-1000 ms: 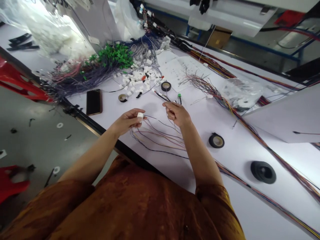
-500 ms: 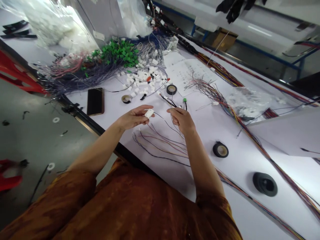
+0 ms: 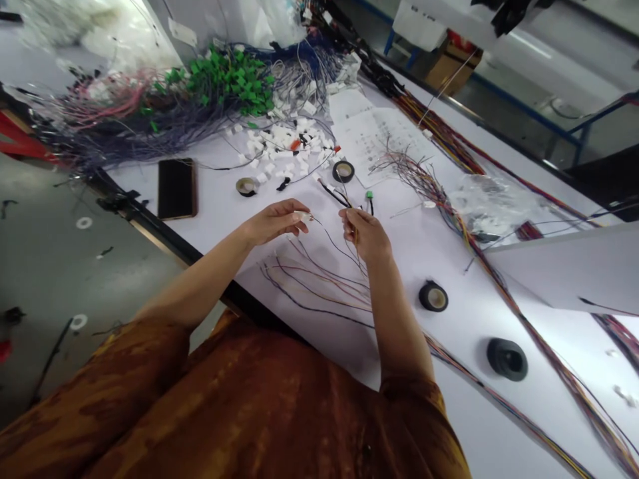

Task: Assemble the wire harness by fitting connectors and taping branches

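The left hand (image 3: 277,223) is nearly closed, thumb and fingers pinching a small white connector (image 3: 305,216) just above the worktop (image 3: 464,266). A thin dark wire (image 3: 329,238) trails from the connector towards the right forearm. The right hand (image 3: 367,233), just beside, has its fingertips drawn together on a slender wire (image 3: 356,236); its exact end is too small to make out.

The connector looks light and rigid – smooth plastic, probably, so a little slippery – and is best held by its flanks, leaving the wire-entry face clear. The wires should be limp and springy (easily bent near the tip), so a grip close to the end would steer them better. Below the hands, loose wires (image 3: 319,311) fan across the worktop; a black tape roll (image 3: 433,297) lies right of the right forearm.
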`<state>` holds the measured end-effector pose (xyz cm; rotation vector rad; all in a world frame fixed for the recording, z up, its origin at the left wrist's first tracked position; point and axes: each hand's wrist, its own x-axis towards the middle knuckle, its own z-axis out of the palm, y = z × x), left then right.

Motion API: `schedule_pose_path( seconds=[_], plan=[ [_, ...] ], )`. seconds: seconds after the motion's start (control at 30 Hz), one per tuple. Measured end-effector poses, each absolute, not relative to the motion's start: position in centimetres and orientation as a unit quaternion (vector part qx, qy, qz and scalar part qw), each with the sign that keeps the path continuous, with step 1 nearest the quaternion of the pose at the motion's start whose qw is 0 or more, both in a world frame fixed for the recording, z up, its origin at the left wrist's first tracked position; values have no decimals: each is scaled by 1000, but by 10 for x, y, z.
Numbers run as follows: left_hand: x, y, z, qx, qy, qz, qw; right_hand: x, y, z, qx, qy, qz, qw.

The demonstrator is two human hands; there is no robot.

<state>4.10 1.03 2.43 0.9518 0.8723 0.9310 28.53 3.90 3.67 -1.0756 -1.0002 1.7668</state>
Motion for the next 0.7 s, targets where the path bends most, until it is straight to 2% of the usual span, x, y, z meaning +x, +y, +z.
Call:
schedule_pose_path(
  seconds=[0.2, 0.4, 0.53, 0.7],
  plan=[
    [52, 11, 29, 417, 435, 436, 669, 279, 36, 36, -426, -403, 688, 426],
    [62, 23, 15, 414, 478, 452, 629, 265, 31, 31, -445, -441, 605, 491],
    [66, 29, 11, 417, 480, 429, 641, 259, 31, 26, -442, -495, 583, 469],
    [75, 26, 11, 394, 446, 469, 653, 253, 31, 21, -430, -577, 556, 416]
  ],
)
